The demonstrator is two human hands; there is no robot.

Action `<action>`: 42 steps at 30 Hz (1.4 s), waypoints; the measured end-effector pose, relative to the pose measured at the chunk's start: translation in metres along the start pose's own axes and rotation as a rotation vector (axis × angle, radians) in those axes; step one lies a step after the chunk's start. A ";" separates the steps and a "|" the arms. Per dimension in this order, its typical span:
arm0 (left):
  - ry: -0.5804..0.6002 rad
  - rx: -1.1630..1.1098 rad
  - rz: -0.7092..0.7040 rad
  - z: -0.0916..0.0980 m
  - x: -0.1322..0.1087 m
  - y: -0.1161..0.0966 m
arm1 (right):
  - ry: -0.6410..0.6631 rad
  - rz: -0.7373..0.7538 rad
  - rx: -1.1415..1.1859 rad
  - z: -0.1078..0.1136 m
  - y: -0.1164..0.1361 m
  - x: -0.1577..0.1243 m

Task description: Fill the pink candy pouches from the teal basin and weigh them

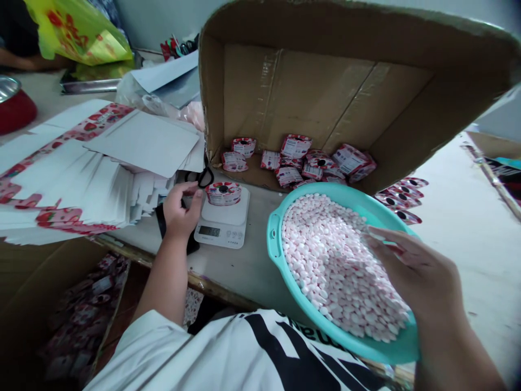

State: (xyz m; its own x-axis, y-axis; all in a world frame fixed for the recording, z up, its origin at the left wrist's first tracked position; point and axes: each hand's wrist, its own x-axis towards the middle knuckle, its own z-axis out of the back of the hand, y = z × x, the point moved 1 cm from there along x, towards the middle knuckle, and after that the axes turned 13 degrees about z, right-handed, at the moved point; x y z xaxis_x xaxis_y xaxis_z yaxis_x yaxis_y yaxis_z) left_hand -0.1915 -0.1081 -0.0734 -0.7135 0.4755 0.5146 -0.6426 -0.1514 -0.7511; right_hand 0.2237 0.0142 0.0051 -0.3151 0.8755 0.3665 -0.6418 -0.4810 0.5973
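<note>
A teal basin (273, 239) full of small pink and white candies (334, 260) rests at the table's near edge. My right hand (411, 271) reaches over its right rim, fingers stretched over the candies. My left hand (181, 209) sits beside a small white digital scale (222, 222), fingers curled near a black object; what they grip is unclear. A round red-and-white packet (223, 193) lies on the scale.
A large open cardboard box (325, 98) lies on its side behind the scale with several sealed packets (301, 160) inside. Stacked flat white cartons (81, 174) fill the left. More packets (401, 198) lie right of the basin. A carton below left holds packets.
</note>
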 end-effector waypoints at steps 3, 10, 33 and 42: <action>0.038 -0.038 -0.015 -0.001 0.001 0.000 | 0.019 0.021 0.022 0.000 -0.002 0.001; 0.312 -0.002 -0.020 -0.008 0.002 0.000 | 0.110 0.095 0.044 -0.001 -0.013 0.008; 0.388 -0.043 0.050 -0.004 0.003 0.003 | 0.716 0.451 0.154 -0.091 0.150 0.120; 0.387 -0.161 0.070 -0.007 0.003 0.006 | 0.859 0.666 0.035 -0.166 0.190 0.139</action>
State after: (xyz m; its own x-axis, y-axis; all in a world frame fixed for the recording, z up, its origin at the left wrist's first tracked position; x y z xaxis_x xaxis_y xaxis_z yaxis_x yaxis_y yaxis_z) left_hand -0.1953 -0.1016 -0.0796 -0.5762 0.7642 0.2899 -0.5228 -0.0720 -0.8494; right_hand -0.0586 0.0519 0.0510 -0.9850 0.1719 0.0116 -0.1445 -0.8605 0.4885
